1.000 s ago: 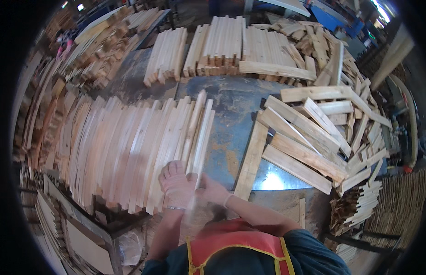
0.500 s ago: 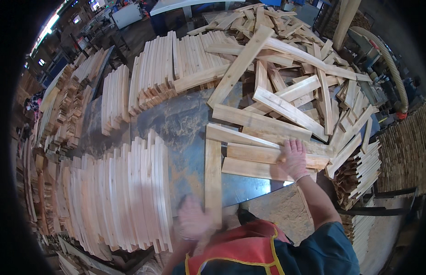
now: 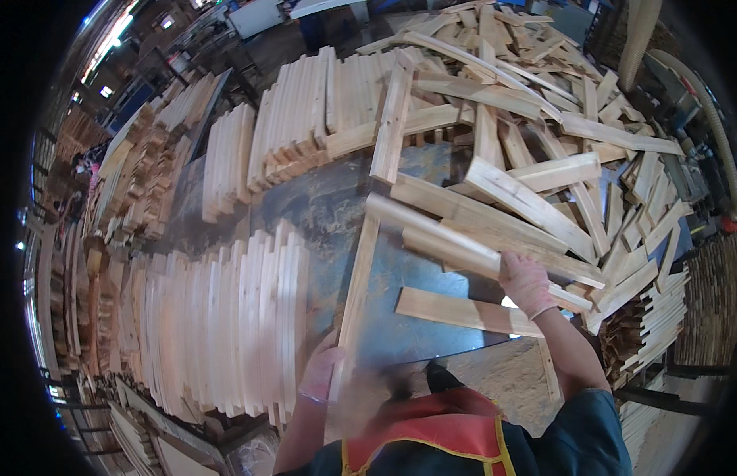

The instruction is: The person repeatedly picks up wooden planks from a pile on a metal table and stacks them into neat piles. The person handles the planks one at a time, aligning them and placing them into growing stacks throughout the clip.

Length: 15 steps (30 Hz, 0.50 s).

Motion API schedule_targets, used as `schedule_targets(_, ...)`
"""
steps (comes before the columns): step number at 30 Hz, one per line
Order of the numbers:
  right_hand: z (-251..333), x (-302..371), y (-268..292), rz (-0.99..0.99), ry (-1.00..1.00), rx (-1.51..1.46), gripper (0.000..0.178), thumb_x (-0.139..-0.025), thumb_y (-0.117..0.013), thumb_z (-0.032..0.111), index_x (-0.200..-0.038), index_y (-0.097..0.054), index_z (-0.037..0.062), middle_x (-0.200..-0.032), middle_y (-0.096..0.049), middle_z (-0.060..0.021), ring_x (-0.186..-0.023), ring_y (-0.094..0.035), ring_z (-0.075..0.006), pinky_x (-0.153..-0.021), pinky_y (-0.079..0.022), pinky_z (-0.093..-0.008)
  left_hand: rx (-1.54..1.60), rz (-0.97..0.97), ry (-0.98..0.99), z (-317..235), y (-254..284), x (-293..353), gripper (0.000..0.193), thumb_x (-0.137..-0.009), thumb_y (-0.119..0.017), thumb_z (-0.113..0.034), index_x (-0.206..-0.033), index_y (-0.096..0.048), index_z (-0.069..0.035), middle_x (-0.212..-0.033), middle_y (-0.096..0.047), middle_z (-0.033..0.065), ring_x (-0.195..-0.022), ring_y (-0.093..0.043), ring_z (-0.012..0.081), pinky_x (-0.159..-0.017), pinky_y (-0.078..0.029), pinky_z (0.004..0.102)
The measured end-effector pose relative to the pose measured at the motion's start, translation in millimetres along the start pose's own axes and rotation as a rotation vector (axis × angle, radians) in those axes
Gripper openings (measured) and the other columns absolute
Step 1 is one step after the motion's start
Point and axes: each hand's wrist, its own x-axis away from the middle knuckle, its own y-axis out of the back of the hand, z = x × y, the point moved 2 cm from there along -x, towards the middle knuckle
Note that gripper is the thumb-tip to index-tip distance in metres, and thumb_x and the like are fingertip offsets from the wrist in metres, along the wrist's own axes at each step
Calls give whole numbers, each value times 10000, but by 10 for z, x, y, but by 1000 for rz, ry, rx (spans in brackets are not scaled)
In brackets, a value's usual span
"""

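Note:
My left hand (image 3: pixel 324 366) is closed around the near end of a wooden plank (image 3: pixel 356 293), which is tipped on its edge and points away from me beside a row of planks. My right hand (image 3: pixel 527 284) is closed on another wooden plank (image 3: pixel 436 230), slanting from far left toward my right and blurred by motion. Under and beside this one are more boards (image 3: pixel 483 214), and it cannot be told whether the fingers touch them too. A single flat board (image 3: pixel 463 311) lies nearer to me, at the table edge.
Planks stand in a tight row (image 3: pixel 225 325) on the left of the metal table (image 3: pixel 321 262), with more rows (image 3: pixel 293 115) behind. A loose heap of boards (image 3: pixel 535 170) covers the far right. A ribbed hose (image 3: pixel 721 135) hangs at the right rim.
My left hand has gone from open and blurred to gripping the near plank, now turned on edge. My right hand has closed on a plank and shifted it, apart from the board nearest me.

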Motion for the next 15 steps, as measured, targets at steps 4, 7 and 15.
schedule_targets(4,654,36,304,183,-95,-270,488,-829,-759,389,-1177,-654,63,-1121,-726,-211,-1072,-698,-404,-924,-553,-470,312,6,-24,118,-144,255,759,-844,-772,-267,-1505,-513,2,-1142,-695,128,-969,-710,256,-853,-613,398)
schedule_targets(7,1458,254,283,401,-105,-486,606,-794,-789,480,-1175,-672,24,-1141,-733,-255,-1074,-714,-407,-942,-556,-462,292,44,-101,427,52,241,774,-883,-749,-227,-1571,-460,-19,-1182,-696,94,-991,-698,217,-912,-582,356)
schedule_targets(15,3550,776,-1100,344,147,-870,561,-845,-728,365,-1182,-571,-55,-1135,-690,-326,-1116,-672,-463,-975,-537,-479,-1388,-574,-395,308,419,621,660,-948,-664,-305,-1519,-506,-14,-1411,-608,210,-1322,-562,362,-1155,-409,488)
